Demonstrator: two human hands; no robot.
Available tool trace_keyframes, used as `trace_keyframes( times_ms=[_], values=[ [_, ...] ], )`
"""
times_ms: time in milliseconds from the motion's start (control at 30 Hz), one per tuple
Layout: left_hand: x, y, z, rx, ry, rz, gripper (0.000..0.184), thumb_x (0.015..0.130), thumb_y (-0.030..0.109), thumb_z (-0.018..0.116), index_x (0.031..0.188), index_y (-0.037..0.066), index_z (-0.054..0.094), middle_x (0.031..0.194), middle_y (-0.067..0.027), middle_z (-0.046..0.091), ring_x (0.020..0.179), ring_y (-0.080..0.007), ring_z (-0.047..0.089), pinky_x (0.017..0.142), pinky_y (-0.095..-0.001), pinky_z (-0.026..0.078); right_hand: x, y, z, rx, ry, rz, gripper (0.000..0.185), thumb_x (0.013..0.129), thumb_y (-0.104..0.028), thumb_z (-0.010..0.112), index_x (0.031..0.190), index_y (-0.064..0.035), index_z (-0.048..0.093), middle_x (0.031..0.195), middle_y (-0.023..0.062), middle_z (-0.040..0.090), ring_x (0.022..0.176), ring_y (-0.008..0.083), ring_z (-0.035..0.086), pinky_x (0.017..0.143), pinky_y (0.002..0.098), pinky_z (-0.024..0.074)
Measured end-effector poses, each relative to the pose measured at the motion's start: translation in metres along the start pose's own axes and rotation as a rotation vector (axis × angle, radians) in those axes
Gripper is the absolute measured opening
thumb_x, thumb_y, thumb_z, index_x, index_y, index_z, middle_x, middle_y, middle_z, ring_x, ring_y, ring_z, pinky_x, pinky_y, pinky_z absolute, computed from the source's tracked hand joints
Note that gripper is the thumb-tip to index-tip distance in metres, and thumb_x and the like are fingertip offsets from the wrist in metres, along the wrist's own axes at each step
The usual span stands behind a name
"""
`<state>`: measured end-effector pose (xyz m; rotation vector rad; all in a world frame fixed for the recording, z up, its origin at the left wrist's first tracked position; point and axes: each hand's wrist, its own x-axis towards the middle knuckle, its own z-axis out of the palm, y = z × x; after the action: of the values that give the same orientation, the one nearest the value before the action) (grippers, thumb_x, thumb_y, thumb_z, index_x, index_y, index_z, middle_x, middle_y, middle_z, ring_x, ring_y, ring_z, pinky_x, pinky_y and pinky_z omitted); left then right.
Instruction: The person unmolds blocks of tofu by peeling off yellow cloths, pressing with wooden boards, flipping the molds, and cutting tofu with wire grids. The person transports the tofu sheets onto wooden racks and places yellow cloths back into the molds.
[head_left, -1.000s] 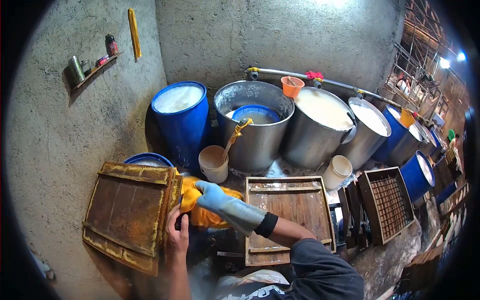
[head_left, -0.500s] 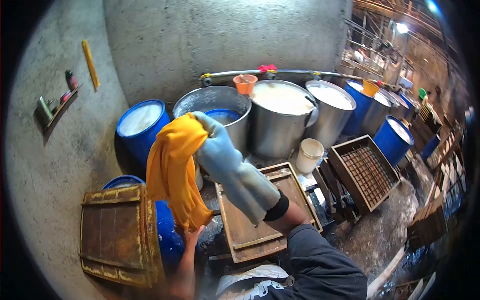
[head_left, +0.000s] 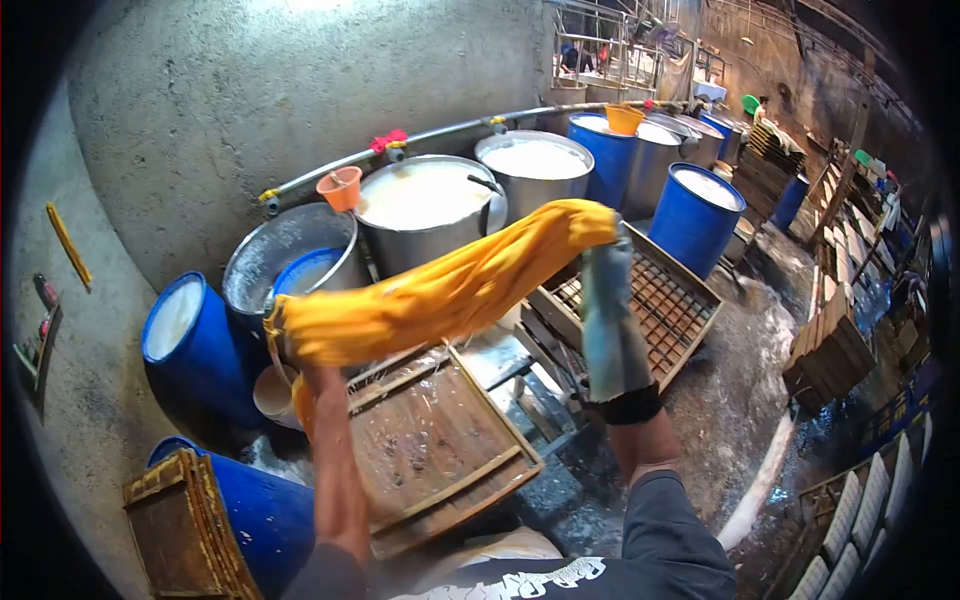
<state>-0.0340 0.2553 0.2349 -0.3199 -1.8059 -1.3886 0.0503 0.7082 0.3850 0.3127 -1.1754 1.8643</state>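
An orange-yellow cloth (head_left: 450,280) is stretched in the air between my two hands, its left end lower and slightly blurred. My bare left hand (head_left: 318,372) grips that lower end, with the fingers partly covered by the fabric. A worn blue-grey glove covers my right hand (head_left: 608,270), which is closed on the cloth's higher right end. Below the cloth lies a wet wooden board with raised edges (head_left: 425,425). Beside and behind my right forearm is a wooden frame with a grid bottom (head_left: 665,305).
Metal vats (head_left: 425,215) of whitish liquid line the concrete wall under a pipe (head_left: 330,172). Blue drums (head_left: 205,350) stand at the left, and another blue drum (head_left: 695,215) at the right. Stained wooden boards (head_left: 185,530) lean at lower left. The floor (head_left: 735,380) looks wet.
The cloth hung bunched from my gloved right hand before; now it is spread sideways. My right hand has moved right, my left hand up and left. The view has turned right.
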Motion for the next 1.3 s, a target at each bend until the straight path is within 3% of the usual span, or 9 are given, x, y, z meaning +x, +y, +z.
trace_keyframes(
  times_ms=[133,233,300,433,500,533,833,1067,1300],
  values=[
    [-0.016,0.16,0.193,-0.133,-0.246,0.161,0.044,0.1,0.022,0.061,0.141,0.009,0.054,0.132,-0.0139,0.062,0.119,-0.0272,0.061,0.104,-0.0425,0.049,0.074,0.014,-0.196,-0.207,0.147,-0.261,0.032,0.091,-0.034,0.082,0.106,-0.0082,0.07,0.095,0.0026,0.072,0.086,0.0104,0.067,0.075,0.0263,0.0548],
    [-0.084,0.198,0.282,-0.296,-0.797,0.146,0.065,0.094,0.014,0.065,0.154,0.006,0.039,0.146,-0.0212,0.053,0.129,-0.0354,0.056,0.113,-0.045,0.044,0.058,0.026,-0.352,-1.153,0.368,-0.096,0.049,0.092,-0.036,0.078,0.123,-0.0006,0.066,0.108,0.0081,0.074,0.094,0.0172,0.069,0.083,0.0325,0.0537],
    [-0.136,0.19,0.286,-0.269,-0.933,0.254,0.072,0.094,0.017,0.067,0.157,0.008,0.034,0.152,-0.0247,0.047,0.139,-0.0385,0.05,0.117,-0.0457,0.041,-0.004,0.026,-0.431,-1.156,0.435,0.239,0.048,0.091,-0.031,0.072,0.125,0.0016,0.062,0.112,0.0174,0.072,0.103,0.0285,0.069,0.09,0.0397,0.0536],
    [-0.237,0.129,0.201,-0.098,-1.25,-0.281,0.075,0.095,0.027,0.069,0.158,0.007,0.033,0.148,-0.0244,0.052,0.131,-0.0406,0.055,0.109,-0.0472,0.047,-0.161,0.005,-0.363,-1.26,0.39,0.345,0.037,0.082,-0.018,0.072,0.113,0.0015,0.064,0.099,0.0206,0.069,0.088,0.0309,0.069,0.08,0.0403,0.0556],
    [-0.301,0.062,0.128,-0.006,-1.065,-0.276,0.067,0.095,0.03,0.069,0.151,0.004,0.043,0.142,-0.0236,0.057,0.125,-0.0406,0.059,0.106,-0.0467,0.048,-0.23,0.015,-0.299,-1.299,0.001,0.265,0.022,0.085,-0.009,0.073,0.104,0.0017,0.067,0.093,0.008,0.068,0.08,0.0174,0.063,0.073,0.0349,0.0541],
    [-0.308,0.054,0.088,0.077,-1.032,-0.35,0.063,0.094,0.027,0.07,0.148,0.003,0.047,0.141,-0.0243,0.057,0.127,-0.0406,0.058,0.107,-0.047,0.046,-0.255,0.02,-0.262,-1.267,-0.165,0.303,0.026,0.078,-0.013,0.076,0.1,-0.0013,0.072,0.092,0.016,0.072,0.084,0.0314,0.07,0.078,0.0401,0.0564],
    [-0.367,0.029,-0.179,1.086,-0.34,-0.817,0.068,0.082,0.03,0.081,0.139,0.006,0.054,0.145,-0.0169,0.048,0.135,-0.0376,0.044,0.111,-0.05,0.038,-0.365,0.12,-0.114,-1.16,-1.494,0.096,0.03,0.078,-0.039,0.079,0.093,-0.0134,0.073,0.091,0.0097,0.072,0.087,0.0309,0.072,0.075,0.0458,0.0552],
    [-0.396,0.033,-0.208,0.868,-0.46,-0.518,0.052,0.077,0.029,0.086,0.122,0.01,0.068,0.131,-0.0124,0.057,0.127,-0.0346,0.051,0.108,-0.0505,0.037,-0.377,0.213,-0.076,-1.209,-1.45,0.361,0.025,0.091,-0.041,0.067,0.087,-0.0174,0.072,0.087,0.0121,0.071,0.085,0.0371,0.07,0.072,0.0514,0.0563],
    [-0.395,-0.016,-0.211,0.798,-0.639,-0.468,0.043,0.066,0.027,0.09,0.098,0.011,0.068,0.102,-0.0079,0.061,0.106,-0.0291,0.057,0.094,-0.0475,0.044,-0.409,0.175,-0.064,-1.431,-2.079,0.254,0.034,0.082,-0.044,0.076,0.105,-0.0189,0.072,0.1,0.0127,0.073,0.099,0.0323,0.073,0.081,0.0509,0.0583]
  ],
)
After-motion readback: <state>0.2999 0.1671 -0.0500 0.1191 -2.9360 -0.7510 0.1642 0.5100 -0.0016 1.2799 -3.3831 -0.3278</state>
